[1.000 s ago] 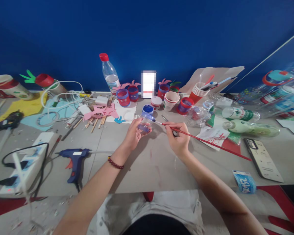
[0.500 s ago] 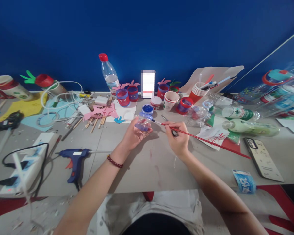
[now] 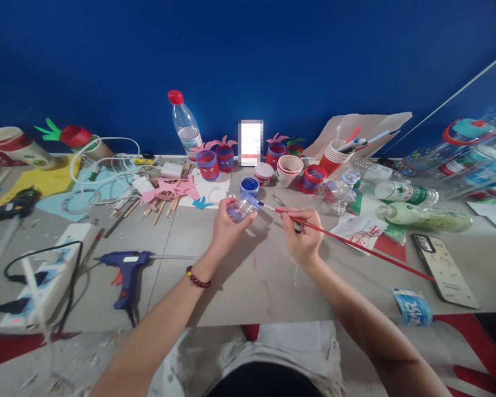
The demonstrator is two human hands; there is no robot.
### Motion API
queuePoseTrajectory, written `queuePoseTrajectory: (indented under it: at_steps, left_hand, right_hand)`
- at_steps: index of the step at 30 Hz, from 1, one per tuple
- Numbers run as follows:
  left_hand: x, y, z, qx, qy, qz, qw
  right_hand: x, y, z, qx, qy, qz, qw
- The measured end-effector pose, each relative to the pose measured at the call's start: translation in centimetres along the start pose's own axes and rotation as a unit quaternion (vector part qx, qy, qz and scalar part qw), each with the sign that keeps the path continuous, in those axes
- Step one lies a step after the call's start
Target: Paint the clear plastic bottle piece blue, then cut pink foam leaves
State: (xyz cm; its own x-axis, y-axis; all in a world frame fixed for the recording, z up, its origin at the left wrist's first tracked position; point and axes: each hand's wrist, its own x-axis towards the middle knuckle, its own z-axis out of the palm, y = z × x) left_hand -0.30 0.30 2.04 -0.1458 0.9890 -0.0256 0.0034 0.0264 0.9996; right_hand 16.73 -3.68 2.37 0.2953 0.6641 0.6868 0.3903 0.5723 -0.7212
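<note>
Near the middle of the table, my left hand (image 3: pixel 228 225) is closed around a small clear plastic cup (image 3: pixel 244 206) with blue paint on its rim and base. The cup is tilted. My right hand (image 3: pixel 303 231) pinches a long red paintbrush (image 3: pixel 355 242), whose tip touches the cup's blue rim or is very close to it. Just beyond the cup stands an open jar of blue paint (image 3: pixel 249 186). A jar with a pink lid (image 3: pixel 264 173) is beside it. Red and blue painted cups (image 3: pixel 208 165) with pink paper leaves stand behind.
A blue glue gun (image 3: pixel 128 275) and a white power strip (image 3: pixel 49 275) lie at the left. Plastic bottles (image 3: pixel 409 192), a phone (image 3: pixel 444 270) and a blue packet (image 3: pixel 413 306) are at the right. A bottle with a red cap (image 3: pixel 186 127) stands at the back.
My left hand has turned the cup, so its rim faces more to the right and up. My right hand and the brush have shifted slightly to the right.
</note>
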Motion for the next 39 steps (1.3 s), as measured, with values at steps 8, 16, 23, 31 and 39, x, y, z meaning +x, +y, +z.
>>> queuePoseTrajectory:
  at_steps: [8, 16, 23, 31, 39]
  left_hand:
    - [0.2, 0.5, 0.1, -0.068, -0.041, -0.082, 0.993]
    - [0.3, 0.8, -0.2, -0.193, -0.121, -0.181, 0.957]
    - [0.3, 1.2, -0.2, -0.254, -0.132, -0.214, 0.934]
    - [0.6, 1.3, -0.2, -0.245, -0.111, -0.201, 0.942]
    - [0.8, 0.3, -0.2, -0.140, -0.038, -0.100, 0.984]
  right_hand:
    - [0.0, 0.0, 0.1, 0.011, -0.009, 0.002, 1.000]
    - [0.1, -0.1, 0.1, 0.001, -0.006, 0.010, 1.000]
    - [0.1, 0.0, 0.0, -0.011, -0.004, 0.044, 0.999]
    - [0.2, 0.1, 0.1, -0.018, -0.031, 0.054, 0.998]
    - [0.1, 0.1, 0.0, -0.014, 0.013, 0.015, 1.000]
